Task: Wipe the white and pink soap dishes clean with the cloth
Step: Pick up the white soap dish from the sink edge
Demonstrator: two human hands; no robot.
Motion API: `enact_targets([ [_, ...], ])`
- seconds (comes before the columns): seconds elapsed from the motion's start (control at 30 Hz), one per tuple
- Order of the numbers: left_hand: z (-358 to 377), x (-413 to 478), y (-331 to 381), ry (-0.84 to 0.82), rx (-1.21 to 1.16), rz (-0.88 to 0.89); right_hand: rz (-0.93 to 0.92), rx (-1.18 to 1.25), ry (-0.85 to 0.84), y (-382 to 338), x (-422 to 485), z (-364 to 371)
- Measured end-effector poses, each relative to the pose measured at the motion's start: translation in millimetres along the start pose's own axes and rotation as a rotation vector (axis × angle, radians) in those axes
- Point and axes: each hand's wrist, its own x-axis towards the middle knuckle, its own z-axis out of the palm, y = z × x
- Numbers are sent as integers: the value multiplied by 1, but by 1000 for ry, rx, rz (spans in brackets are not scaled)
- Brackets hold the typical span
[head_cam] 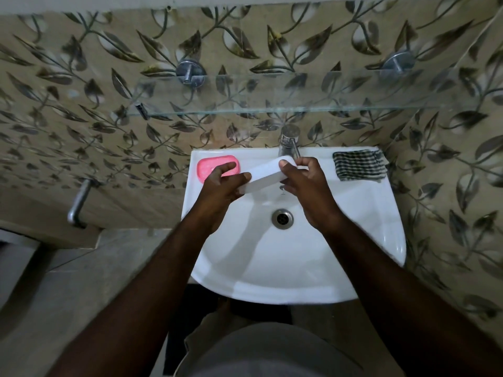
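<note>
Leaf-patterned tiles back a white basin (367,213) under a glass shelf (272,93), where a person holds the white soap dish (265,174) above the bowl, just in front of the tap (289,142). Both hands grip it by its ends, seemingly to steady it before wiping. The left hand (220,186) is half closed, thumb on the top edge and fingers underneath; the right hand (304,183) is curled over the far right end. Neither hand holds the cloth (359,165), which lies folded on the basin's far right ledge, well apart. The pink soap dish (215,164) sits on the far left ledge, partly hidden behind the left hand's fingers.
</note>
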Motion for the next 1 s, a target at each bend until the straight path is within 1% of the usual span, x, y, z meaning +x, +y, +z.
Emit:
enact_targets([
  [0.1, 3, 2, 11, -2, 0, 55, -85, -1, 40, -8, 5, 3],
  [0.13, 3, 3, 13, 7, 8, 53, -78, -6, 33, -8, 8, 4],
  [0.27, 3, 3, 11, 65, 7, -19, 50, -2, -37, -4, 11, 3],
  [0.37, 1, 3, 8, 64, -8, -35, 63, -7, -39, -5, 12, 3],
  [0.57, 1, 4, 10, 45, -29, -4, 67, 31, -46, -15, 10, 2],
  [0.63, -1, 4, 11, 25, -46, 1, 10, 58, -18, -22, 7, 2],
  [0.67, -3, 4, 11, 23, -69, -2, -53, 82, 14, -26, 6, 2],
  [0.73, -8, 6, 10, 59, -126, -39, -257, 78, 113, -33, -1, 1],
  [0.8, -16, 8, 7, 118, -136, -90, -425, -26, 148, -31, -7, 2],
  [0.83, -19, 9, 4, 139, -135, -109, -452, -113, 124, -25, -8, 4],
  [0.87, -23, 9, 1, 158, -142, -128, -437, -202, 95, -18, -8, 5],
  [0.9, -28, 10, -4, 178, -148, -147, -411, -241, 84, -11, -9, 5],
  [0.93, -31, 11, -7, 196, -152, -163, -398, -238, 104, -6, -8, 4],
  [1.0, -37, 11, -10, 224, -157, -177, -474, -182, 181, -8, -6, 0],
])
